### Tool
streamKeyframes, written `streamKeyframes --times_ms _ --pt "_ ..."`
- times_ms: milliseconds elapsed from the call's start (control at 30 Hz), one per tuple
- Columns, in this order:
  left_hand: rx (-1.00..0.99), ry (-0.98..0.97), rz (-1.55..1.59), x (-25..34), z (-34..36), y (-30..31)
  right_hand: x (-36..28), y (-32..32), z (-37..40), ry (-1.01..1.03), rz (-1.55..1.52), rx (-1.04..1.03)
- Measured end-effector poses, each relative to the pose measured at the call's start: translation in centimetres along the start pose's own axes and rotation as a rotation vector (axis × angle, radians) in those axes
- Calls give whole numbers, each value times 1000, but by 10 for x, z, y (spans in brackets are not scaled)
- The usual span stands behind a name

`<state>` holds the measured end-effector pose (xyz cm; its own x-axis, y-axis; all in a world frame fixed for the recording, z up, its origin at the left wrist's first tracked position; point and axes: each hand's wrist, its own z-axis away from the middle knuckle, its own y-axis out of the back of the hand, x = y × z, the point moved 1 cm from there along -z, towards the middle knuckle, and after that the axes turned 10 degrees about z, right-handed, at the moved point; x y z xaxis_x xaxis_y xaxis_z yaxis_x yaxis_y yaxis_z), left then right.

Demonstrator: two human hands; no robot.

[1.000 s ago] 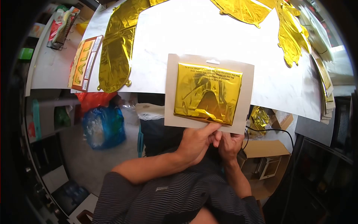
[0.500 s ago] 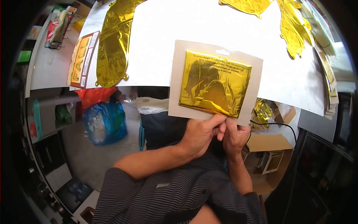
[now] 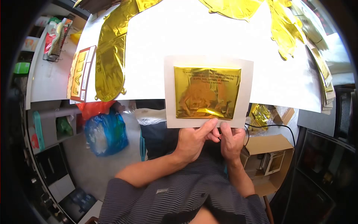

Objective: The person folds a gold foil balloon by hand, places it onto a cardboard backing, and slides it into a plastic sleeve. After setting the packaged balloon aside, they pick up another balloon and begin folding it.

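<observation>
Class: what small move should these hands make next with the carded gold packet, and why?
Perhaps lay the carded gold packet flat on the white table: the left hand and right hand hold only its bottom edge, and bare tabletop shows beyond it.

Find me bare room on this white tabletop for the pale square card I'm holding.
Beyond the card, the white tabletop looks bare, though glare hides detail, between the long gold foil piece at left and jagged gold foil at right. It's crowded along the left edge by the orange printed package and the right edge by the stacked flat packages.
</observation>
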<state>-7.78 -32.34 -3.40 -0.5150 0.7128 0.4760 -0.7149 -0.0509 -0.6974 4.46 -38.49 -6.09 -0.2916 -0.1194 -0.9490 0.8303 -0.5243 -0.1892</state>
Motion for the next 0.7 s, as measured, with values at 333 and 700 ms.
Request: streamKeyframes --times_ms 333,700 --pt "-28 5 36 3 -3 0 12 5 3 43 -26 -7" --pt "5 -148 -61 19 5 19 9 -1 -1 -58 -298 -34"
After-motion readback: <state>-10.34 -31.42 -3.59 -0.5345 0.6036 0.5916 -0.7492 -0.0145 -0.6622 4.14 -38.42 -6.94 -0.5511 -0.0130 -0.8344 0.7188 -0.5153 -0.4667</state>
